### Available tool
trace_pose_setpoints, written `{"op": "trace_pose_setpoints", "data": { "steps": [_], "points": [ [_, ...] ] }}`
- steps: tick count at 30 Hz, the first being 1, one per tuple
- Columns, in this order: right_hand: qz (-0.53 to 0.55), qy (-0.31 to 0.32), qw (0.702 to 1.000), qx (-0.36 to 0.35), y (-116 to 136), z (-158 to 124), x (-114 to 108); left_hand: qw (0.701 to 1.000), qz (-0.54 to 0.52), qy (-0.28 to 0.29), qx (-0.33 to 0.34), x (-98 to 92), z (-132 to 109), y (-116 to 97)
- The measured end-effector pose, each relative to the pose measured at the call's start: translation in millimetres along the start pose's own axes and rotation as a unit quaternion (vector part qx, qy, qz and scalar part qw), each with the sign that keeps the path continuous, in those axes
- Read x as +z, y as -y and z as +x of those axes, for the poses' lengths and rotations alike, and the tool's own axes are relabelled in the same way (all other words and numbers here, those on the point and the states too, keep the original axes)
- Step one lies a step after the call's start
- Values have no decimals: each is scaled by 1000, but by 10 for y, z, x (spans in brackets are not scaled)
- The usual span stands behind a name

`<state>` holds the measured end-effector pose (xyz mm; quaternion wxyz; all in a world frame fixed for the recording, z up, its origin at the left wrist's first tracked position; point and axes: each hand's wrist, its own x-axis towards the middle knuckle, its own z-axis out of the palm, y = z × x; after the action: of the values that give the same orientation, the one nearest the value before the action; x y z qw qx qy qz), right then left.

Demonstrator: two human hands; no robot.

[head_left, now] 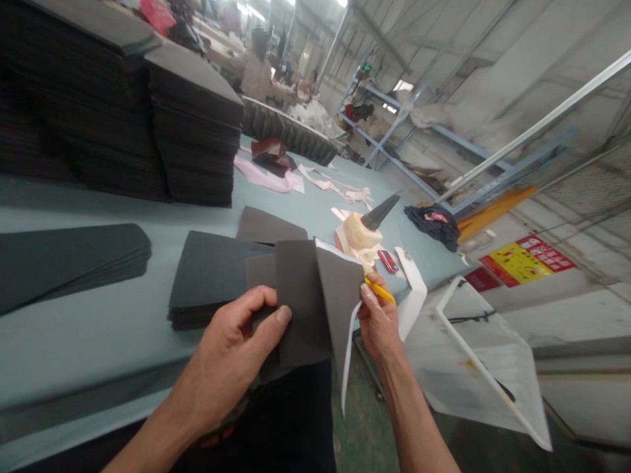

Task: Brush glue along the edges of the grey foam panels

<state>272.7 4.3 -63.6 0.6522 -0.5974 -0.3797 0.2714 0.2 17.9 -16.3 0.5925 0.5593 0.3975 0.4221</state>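
My left hand [236,348] is closed on a dark grey fabric piece [305,302], thumb pressed on its face, holding it up in front of me. The piece is folded, with a white backing strip [348,358] peeling off its right edge. My right hand [378,322] is closed around a yellow tool [380,292] and touches that right edge. Just behind the held piece, a stack of similar dark grey pieces [211,279] lies on the light blue table [98,341].
Tall piles of black sheets [192,125] stand at the back left, and a flat pile of long dark pieces [69,259] lies at left. A cone of tape [365,233], pink scraps [269,177] and dark cloth [436,223] lie farther along. A person works in the distance [256,66]. A white bag on a frame [468,355] hangs at right.
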Motion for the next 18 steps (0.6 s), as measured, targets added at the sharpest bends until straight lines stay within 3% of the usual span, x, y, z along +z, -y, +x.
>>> {"op": "trace_pose_setpoints", "data": {
  "steps": [5,10,18],
  "points": [
    [-26,-2,999,-31,69,0,-7,1000,-1,-16,5,-39,32,64],
    [-73,-3,994,-76,226,-44,97,993,-15,-117,4,-110,64,61],
    [-88,2,988,-129,393,28,244,948,192,-238,92,-256,-152,-126]
  ]
}}
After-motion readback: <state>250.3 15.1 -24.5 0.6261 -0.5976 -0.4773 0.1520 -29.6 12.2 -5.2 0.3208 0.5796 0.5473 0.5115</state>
